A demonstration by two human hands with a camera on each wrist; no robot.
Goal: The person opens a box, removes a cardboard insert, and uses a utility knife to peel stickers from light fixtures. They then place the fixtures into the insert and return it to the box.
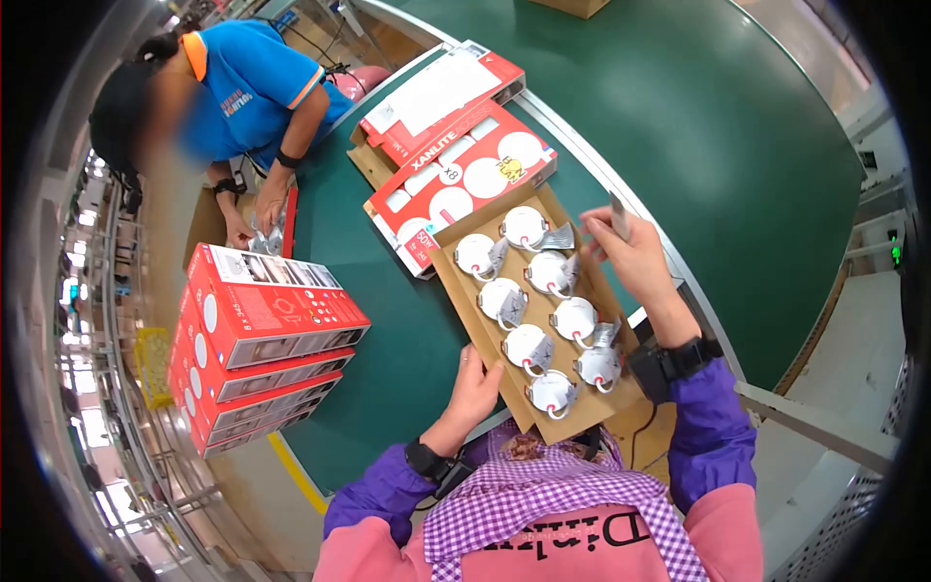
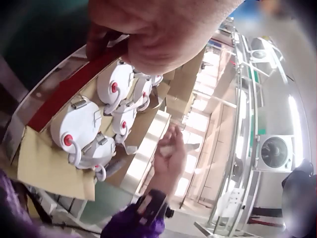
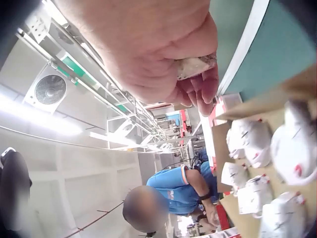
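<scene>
An open cardboard box [image 1: 543,383] with several white round light fixtures [image 1: 526,227] in two rows is tilted before the person. Its left edge is gripped by the left hand [image 1: 473,388], whose fingers curl round the wall. In the left wrist view, the left hand [image 2: 153,34] covers part of the box's red outer side [image 2: 74,89]. Above the box's right side, the right hand [image 1: 630,257] pinches a small pale object [image 1: 619,215]. This pale object [image 3: 193,67] lies partly hidden in the right hand [image 3: 148,54] in the right wrist view, clear of the fixtures.
Red and white boxes [image 1: 465,184] lie beyond the open box on the green table [image 1: 388,388]. A stack of red boxes [image 1: 281,310] stands at the left. Another person in a blue shirt [image 1: 242,97] handles a box at the far left. A metal rail [image 1: 621,194] runs along the right.
</scene>
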